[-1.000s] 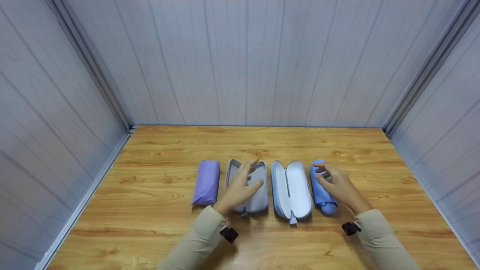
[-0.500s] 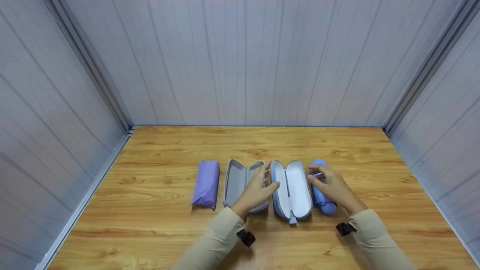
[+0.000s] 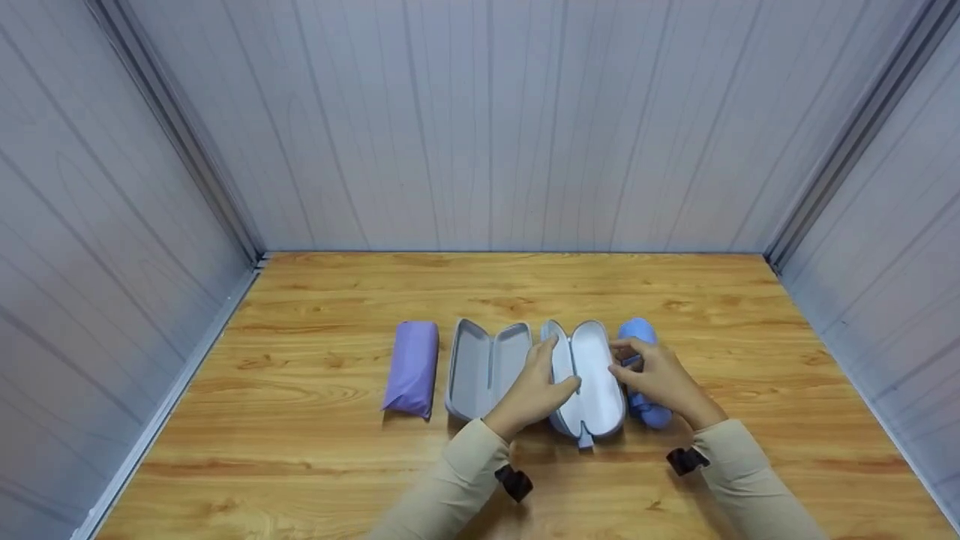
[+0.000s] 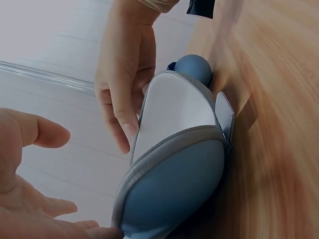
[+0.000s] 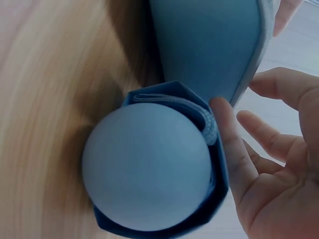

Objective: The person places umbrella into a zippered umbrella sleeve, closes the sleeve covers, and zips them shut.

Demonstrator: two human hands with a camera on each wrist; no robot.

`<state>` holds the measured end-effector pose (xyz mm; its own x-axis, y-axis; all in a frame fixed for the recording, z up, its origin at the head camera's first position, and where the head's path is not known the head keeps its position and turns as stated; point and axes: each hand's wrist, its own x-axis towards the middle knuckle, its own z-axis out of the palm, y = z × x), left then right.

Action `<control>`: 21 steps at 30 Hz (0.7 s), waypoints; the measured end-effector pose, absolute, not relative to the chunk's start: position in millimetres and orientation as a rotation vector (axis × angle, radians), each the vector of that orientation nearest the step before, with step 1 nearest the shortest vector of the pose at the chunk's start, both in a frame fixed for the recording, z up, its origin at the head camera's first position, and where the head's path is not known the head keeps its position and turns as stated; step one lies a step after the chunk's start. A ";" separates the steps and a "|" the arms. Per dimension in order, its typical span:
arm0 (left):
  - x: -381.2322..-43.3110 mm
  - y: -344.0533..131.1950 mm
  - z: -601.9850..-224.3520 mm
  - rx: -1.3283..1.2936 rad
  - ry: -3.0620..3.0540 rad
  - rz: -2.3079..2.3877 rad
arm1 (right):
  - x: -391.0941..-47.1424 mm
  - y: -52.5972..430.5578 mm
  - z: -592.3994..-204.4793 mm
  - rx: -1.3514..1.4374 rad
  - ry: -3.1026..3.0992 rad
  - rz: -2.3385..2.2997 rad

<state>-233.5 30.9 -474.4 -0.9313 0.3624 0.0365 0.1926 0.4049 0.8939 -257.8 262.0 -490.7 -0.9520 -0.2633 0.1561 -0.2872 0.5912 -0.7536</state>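
Observation:
Side by side on the wooden table lie two spread glasses cases. The blue one [image 3: 598, 390] has a white lining and a small tab [image 4: 225, 114] at its near end. My left hand [image 3: 531, 390] is at its left half, fingers spread, one fingertip at the rim in the left wrist view. My right hand [image 3: 664, 379] has thumb and a finger touching the right rim, its other fingers loosely bent. Beneath that hand lies a folded blue umbrella [image 3: 637, 328], partly hidden, its round handle [image 5: 147, 167] and strap facing the right wrist camera.
Left of the blue case, the grey glasses case [image 3: 471, 371] stands spread, with its right half partly behind my left hand. Further left is a purple wrapped bundle [image 3: 411, 367]. Pale panel walls [image 3: 480, 127] enclose the table [image 3: 300, 420] at the back and both sides.
My left hand has moved right, from over the grey glasses case to the blue one. The right hand has shifted slightly left, from over the umbrella to the blue case's right rim.

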 end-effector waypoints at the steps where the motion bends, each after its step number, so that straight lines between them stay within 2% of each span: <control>1: -233.4 31.2 -475.1 0.500 2.491 1.554 | -257.9 261.9 -491.3 0.474 -2.781 1.317; 21: -231.2 40.6 -481.5 0.438 2.460 1.606 | -254.4 260.6 -490.9 0.356 -2.880 1.314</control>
